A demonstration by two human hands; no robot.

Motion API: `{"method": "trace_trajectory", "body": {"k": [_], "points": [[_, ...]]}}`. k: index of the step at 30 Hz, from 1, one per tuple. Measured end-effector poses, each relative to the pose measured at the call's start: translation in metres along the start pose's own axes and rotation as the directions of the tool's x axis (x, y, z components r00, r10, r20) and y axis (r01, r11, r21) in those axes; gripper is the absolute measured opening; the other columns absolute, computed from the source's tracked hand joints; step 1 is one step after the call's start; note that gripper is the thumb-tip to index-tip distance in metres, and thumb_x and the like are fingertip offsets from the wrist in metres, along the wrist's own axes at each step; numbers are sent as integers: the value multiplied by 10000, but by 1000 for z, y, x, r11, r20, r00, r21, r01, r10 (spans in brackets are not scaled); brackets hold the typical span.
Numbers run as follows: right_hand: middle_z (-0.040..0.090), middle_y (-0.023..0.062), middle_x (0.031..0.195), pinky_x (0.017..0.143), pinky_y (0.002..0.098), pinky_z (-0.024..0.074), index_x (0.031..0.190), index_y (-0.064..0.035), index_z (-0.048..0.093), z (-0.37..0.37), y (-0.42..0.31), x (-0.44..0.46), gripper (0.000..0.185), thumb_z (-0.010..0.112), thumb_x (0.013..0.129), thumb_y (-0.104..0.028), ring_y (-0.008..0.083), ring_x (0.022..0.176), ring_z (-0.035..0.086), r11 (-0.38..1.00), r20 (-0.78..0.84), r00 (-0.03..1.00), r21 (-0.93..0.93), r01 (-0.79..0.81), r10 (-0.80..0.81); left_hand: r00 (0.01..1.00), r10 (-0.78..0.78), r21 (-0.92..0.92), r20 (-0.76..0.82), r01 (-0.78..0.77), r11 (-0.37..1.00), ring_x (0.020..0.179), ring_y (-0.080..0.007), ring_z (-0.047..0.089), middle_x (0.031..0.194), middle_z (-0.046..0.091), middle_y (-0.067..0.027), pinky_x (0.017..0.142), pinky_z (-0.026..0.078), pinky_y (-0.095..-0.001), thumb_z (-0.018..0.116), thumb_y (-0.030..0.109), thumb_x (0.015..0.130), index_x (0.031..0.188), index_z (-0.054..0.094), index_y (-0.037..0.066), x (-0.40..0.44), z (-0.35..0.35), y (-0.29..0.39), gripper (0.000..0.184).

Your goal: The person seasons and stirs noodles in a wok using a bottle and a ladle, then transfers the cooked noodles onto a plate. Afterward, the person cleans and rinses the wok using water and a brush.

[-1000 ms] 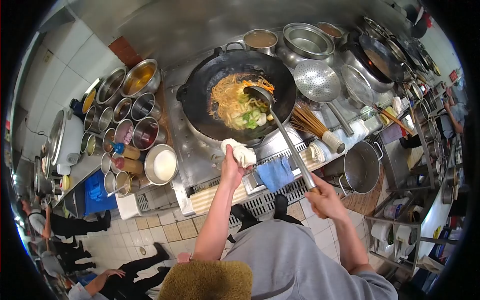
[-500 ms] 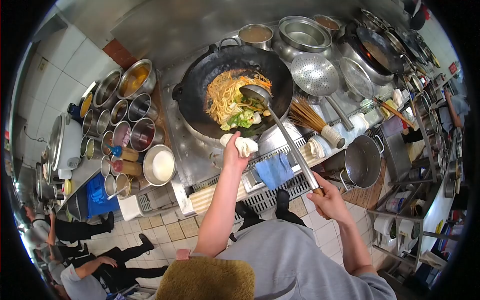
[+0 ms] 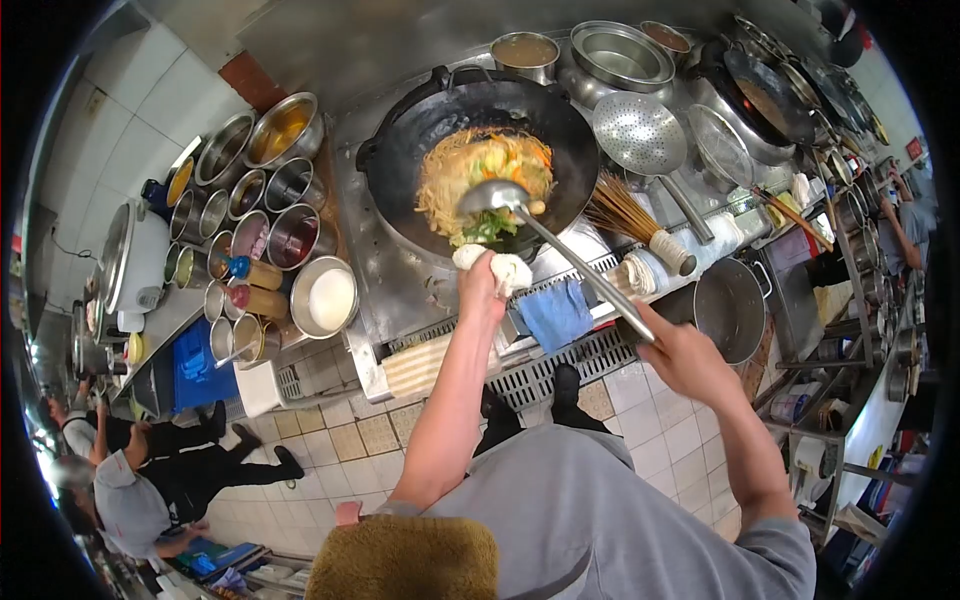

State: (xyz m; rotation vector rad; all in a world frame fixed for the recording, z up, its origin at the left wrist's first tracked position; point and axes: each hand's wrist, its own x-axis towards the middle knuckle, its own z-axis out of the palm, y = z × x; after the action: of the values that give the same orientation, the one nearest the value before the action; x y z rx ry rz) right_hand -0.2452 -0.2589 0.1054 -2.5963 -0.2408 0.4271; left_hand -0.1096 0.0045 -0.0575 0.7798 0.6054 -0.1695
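Observation:
My right hand [image 3: 684, 358] is wrapped round the end of a long-handled ladle [image 3: 492, 196], whose bowl is in the wok over the food. In the dark wok [image 3: 568, 130] lie noodles [image 3: 448, 172] with carrot strips and green leaves [image 3: 488, 226]; part of them is blurred or behind the ladle. My left hand [image 3: 482, 290] is closed on a folded white cloth [image 3: 510, 272] at the wok's near rim. Whatever lies beneath the cloth is hidden.
Left of the wok are several metal bowls and pots, squeeze bottles [image 3: 254, 272] and a bowl of white contents [image 3: 330, 300]. A perforated strainer [image 3: 640, 135], a bamboo brush [image 3: 625, 212] and a deep pot [image 3: 730, 310] are at right. Other people [image 3: 135, 495] stand at lower left.
My right hand has moved right and slightly up, with the ladle bowl now farther left over the noodles. The food has shifted in the wok. My left hand still grips the cloth.

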Motion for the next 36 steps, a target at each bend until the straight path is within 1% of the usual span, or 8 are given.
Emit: {"method": "trace_trajectory", "body": {"k": [6, 11, 15, 21, 24, 29, 31, 36], "points": [[638, 247, 766, 641, 511, 486, 1366, -68, 422, 34, 1, 34, 542, 611, 865, -159, 439, 723, 622, 997, -219, 973, 2, 79, -76, 997, 56, 13, -57, -55, 998, 897, -252, 634, 999, 562, -114, 731, 562, -394, 567, -26, 767, 1183, 429, 39, -71, -71, -60, 443], [570, 215, 673, 586, 394, 446, 1398, -36, 385, -10, -20, -19, 590, 619, 863, -118, 358, 588, 564, 955, 52, 998, 291, -52, 39, 998, 61, -74, -10, -62, 995, 831, -242, 659, 932, 603, -117, 694, 571, -392, 517, 33, 864, 1074, 493, -8, -40, -50, -38, 216], [577, 207, 677, 614, 389, 459, 1408, -54, 385, -34, -18, -47, 600, 621, 860, -123, 340, 596, 579, 975, 154, 986, 201, -95, 64, 999, 33, -118, -35, -37, 992, 791, -239, 662, 885, 607, -108, 649, 563, -384, 518, 18, 872, 990, 533, -12, -53, -11, -9, 122], [643, 215, 756, 650, 470, 492, 1385, -61, 407, 8, -4, 13, 564, 598, 863, -157, 402, 710, 630, 994, -63, 998, -108, -1, -6, 996, 76, -18, 44, -75, 997, 714, -206, 642, 812, 598, -74, 610, 550, -351, 523, 24, 859, 915, 537, 31, -18, -12, -14, 59], [645, 216, 746, 661, 487, 497, 1378, -75, 421, 33, 6, 38, 552, 596, 862, -160, 412, 702, 626, 988, -209, 976, -154, 22, -55, 990, 136, 4, 31, -137, 991, 890, -244, 621, 1000, 547, -97, 709, 563, -388, 530, -39, 792, 1172, 427, 45, -42, -43, -48, 403], [606, 208, 684, 624, 413, 469, 1393, -48, 400, -6, -15, -1, 594, 624, 848, -125, 378, 645, 609, 986, -22, 1000, 165, -11, 15, 998, 53, -39, -16, -53, 998, 817, -233, 647, 936, 584, -95, 701, 566, -374, 542, -19, 782, 1092, 482, 11, -75, -55, -48, 318], [592, 195, 662, 617, 392, 461, 1395, -44, 400, -15, -21, -15, 590, 621, 853, -119, 359, 615, 594, 979, 53, 998, 200, -47, 37, 999, 53, -122, 4, -52, 991, 742, -219, 646, 834, 588, -82, 652, 559, -358, 545, 22, 808, 945, 529, 33, -39, -45, -39, 139], [578, 199, 648, 615, 374, 455, 1392, -30, 402, -27, -27, -37, 578, 616, 861, -111, 329, 590, 586, 978, 125, 989, 182, -106, 84, 994, 101, -46, 36, -99, 994, 768, -269, 668, 856, 627, -140, 627, 570, -419, 508, 97, 899, 989, 523, -3, 2, -32, -24, 135]]}}
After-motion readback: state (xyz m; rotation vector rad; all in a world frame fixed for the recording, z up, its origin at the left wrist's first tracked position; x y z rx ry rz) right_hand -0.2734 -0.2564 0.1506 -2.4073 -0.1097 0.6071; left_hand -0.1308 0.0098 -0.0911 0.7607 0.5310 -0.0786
